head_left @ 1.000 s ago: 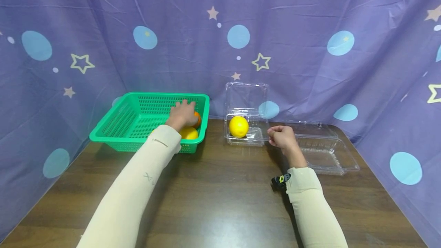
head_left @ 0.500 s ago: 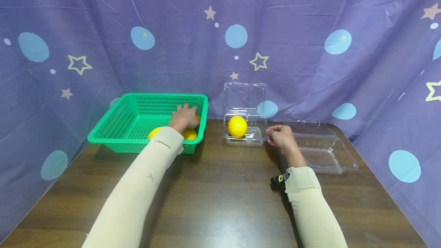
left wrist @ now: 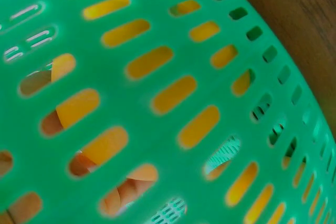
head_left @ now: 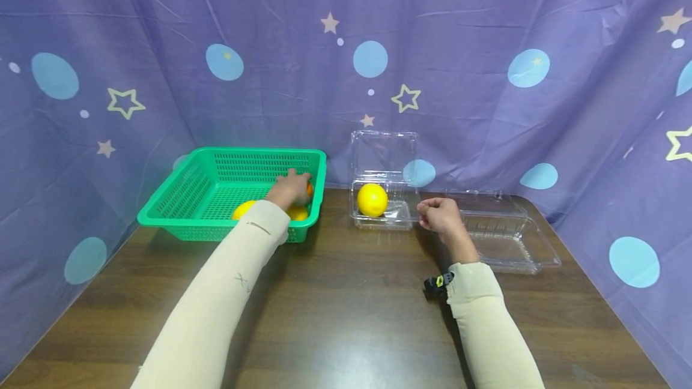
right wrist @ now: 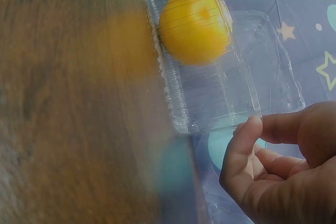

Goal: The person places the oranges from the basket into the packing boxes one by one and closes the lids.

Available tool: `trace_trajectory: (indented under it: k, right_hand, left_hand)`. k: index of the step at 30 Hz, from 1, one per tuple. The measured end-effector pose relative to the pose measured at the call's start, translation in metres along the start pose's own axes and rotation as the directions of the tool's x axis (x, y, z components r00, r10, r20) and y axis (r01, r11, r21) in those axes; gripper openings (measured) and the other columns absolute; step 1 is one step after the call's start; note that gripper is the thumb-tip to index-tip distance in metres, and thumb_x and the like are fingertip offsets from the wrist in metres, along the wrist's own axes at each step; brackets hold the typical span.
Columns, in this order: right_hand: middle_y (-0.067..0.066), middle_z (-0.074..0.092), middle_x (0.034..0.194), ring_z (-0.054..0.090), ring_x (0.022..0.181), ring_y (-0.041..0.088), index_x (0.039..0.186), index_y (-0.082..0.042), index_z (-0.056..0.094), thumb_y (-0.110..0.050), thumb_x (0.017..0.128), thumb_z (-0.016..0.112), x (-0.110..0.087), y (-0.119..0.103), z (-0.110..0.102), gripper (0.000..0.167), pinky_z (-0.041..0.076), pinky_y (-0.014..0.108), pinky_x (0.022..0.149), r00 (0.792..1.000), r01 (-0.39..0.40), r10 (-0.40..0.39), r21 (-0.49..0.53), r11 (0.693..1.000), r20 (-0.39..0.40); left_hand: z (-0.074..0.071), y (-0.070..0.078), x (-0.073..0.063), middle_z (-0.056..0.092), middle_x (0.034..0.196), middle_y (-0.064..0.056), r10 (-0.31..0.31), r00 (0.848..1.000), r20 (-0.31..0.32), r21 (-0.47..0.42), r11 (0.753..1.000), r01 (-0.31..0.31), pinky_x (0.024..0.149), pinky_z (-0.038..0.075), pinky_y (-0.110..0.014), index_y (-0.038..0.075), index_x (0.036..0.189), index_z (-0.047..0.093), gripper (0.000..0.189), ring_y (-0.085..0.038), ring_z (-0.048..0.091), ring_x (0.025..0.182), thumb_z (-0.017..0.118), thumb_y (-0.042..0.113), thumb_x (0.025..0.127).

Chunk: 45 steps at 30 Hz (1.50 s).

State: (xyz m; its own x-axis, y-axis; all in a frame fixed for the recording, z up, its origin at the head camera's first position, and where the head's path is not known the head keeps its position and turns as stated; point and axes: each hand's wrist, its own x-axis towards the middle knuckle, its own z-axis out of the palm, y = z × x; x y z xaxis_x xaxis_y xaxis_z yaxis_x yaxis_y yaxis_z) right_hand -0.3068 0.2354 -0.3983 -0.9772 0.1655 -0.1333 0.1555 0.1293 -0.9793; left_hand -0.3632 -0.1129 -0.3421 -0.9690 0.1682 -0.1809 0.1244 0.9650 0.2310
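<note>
In the head view my left hand [head_left: 291, 189] reaches into the right end of a green basket [head_left: 186, 221], its fingers curled down over an orange [head_left: 310, 189], mostly hidden. Yellow fruits [head_left: 244, 209] lie beside and under that wrist. Through the basket's slots, the left wrist view gives glimpses of fingers [left wrist: 126, 193] and yellow fruit [left wrist: 174, 94]. My right hand [head_left: 442, 216] pinches the near right corner of a clear plastic box [right wrist: 181, 127] between thumb and fingers. The box's lid stands up, and one round yellow fruit [head_left: 372, 200] sits in its left half.
A second clear plastic box [head_left: 508, 244], lid raised, stands on the right behind my right forearm. The brown wooden table [head_left: 335, 305] reaches back to a purple curtain [head_left: 454, 77]. A black strap device [head_left: 438, 285] sits at my right wrist.
My left hand has sunk lower into the basket, and its fingers have gone from spread to curled over the orange. The right hand keeps its place on the box corner.
</note>
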Motion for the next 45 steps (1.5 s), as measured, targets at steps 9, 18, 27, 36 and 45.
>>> trace_trajectory:
  k: [9, 18, 27, 36, 45]
  right_hand:
    - [0.003, 0.056, 0.081, 0.055, 0.064, 0.007, 0.115, 0.013, 0.059, -0.002, 0.101, 0.058, 0.001, 0.001, 0.001, 0.020, 0.053, 0.017, 0.057, 1.000, 0.009, -0.009, 0.002, 1.000, 0.006]
    - [0.004, 0.056, 0.082, 0.056, 0.064, 0.008, 0.113, 0.011, 0.060, -0.003, 0.102, 0.058, 0.000, 0.000, 0.000, 0.018, 0.053, 0.018, 0.058, 1.000, 0.011, -0.011, -0.009, 1.000, 0.003]
    - [0.004, 0.056, 0.083, 0.056, 0.065, 0.008, 0.113, 0.011, 0.060, -0.003, 0.101, 0.058, 0.000, 0.001, 0.000, 0.018, 0.053, 0.018, 0.058, 1.000, 0.013, -0.013, -0.003, 1.000, 0.005]
    - [0.004, 0.057, 0.084, 0.055, 0.065, 0.007, 0.114, 0.012, 0.059, -0.003, 0.101, 0.058, 0.001, 0.002, -0.001, 0.019, 0.053, 0.017, 0.058, 1.000, 0.009, -0.009, 0.006, 1.000, 0.003]
    - [0.004, 0.056, 0.083, 0.055, 0.065, 0.008, 0.113, 0.010, 0.059, -0.003, 0.101, 0.058, -0.001, 0.000, 0.000, 0.017, 0.053, 0.018, 0.058, 1.000, 0.002, -0.002, 0.002, 1.000, 0.001]
  left_hand:
    - [0.003, 0.000, 0.009, 0.017, 0.156, -0.033, -0.012, 0.998, -0.068, 0.032, 0.999, 0.014, 0.098, 0.044, -0.063, 0.012, 0.160, 0.030, 0.075, -0.061, 0.032, 0.129, 0.063, 0.008, 0.093]
    - [-0.001, 0.004, 0.008, 0.017, 0.156, -0.031, -0.020, 0.986, -0.167, 0.002, 1.000, 0.021, 0.102, 0.037, -0.068, 0.013, 0.159, 0.034, 0.073, -0.060, 0.026, 0.128, 0.065, 0.013, 0.093]
    - [-0.010, 0.008, 0.002, 0.027, 0.147, -0.029, -0.024, 0.969, -0.245, 0.002, 1.000, 0.026, 0.095, 0.038, -0.068, 0.016, 0.154, 0.042, 0.070, -0.059, 0.022, 0.128, 0.072, 0.028, 0.092]
    - [-0.020, 0.006, -0.004, 0.027, 0.144, -0.027, -0.043, 0.946, -0.323, -0.032, 0.999, 0.034, 0.089, 0.037, -0.069, 0.018, 0.145, 0.047, 0.062, -0.055, 0.023, 0.124, 0.068, 0.041, 0.091]
    - [-0.032, 0.016, -0.013, 0.023, 0.152, -0.029, -0.006, 0.928, -0.374, -0.014, 1.000, 0.001, 0.084, 0.040, -0.069, 0.020, 0.146, 0.045, 0.064, -0.058, 0.024, 0.124, 0.066, 0.044, 0.091]
